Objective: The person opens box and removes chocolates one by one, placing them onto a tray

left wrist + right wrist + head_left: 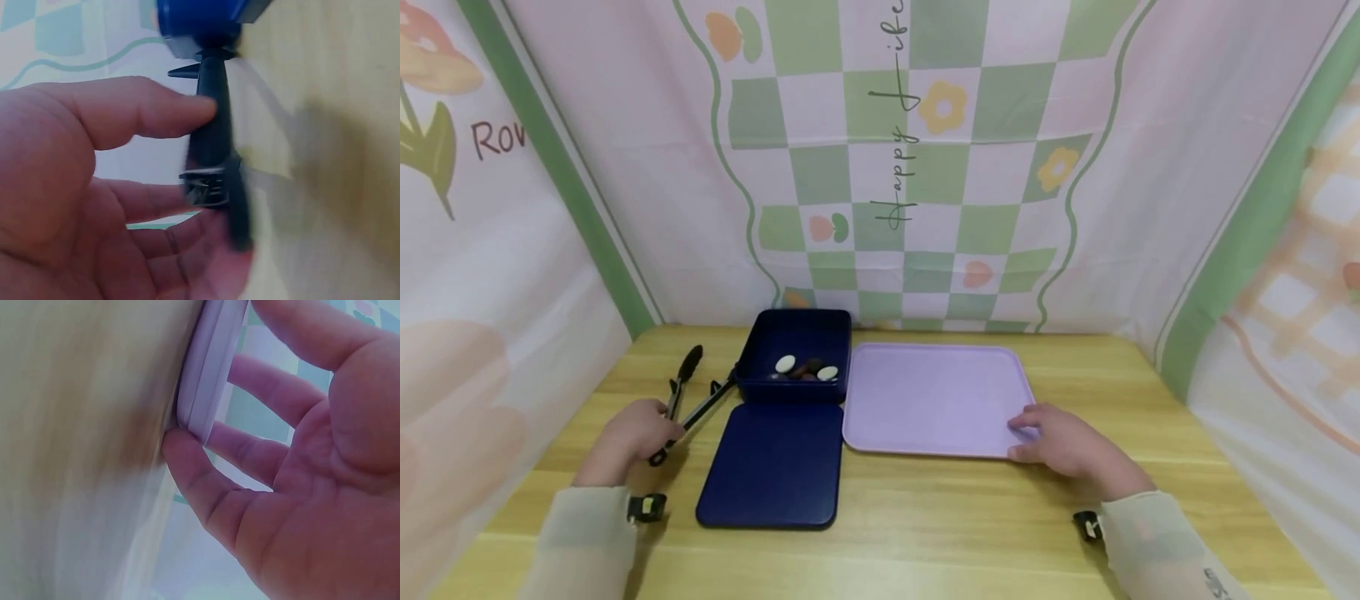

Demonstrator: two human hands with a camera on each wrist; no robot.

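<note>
My left hand [643, 427] holds the black-and-metal tongs [212, 119] near their joined end, to the left of the navy box [793, 390]. The arms of the tongs spread apart on the table, one tip close to the box. White and brown oval pieces [785, 364] lie inside the box. In front of it rests a flat navy lid [775, 467]. My right hand [1060, 437] grips the near right corner of the lilac tray [932, 400]. In the right wrist view, fingers [194, 462] lie on both sides of the tray's rim.
The wooden table [955, 525] carries everything, with bare wood along its front. A patterned cloth [940, 175] hangs behind the table, and more cloth [497, 333] hangs at both sides. The tray's left edge sits right beside the box and lid.
</note>
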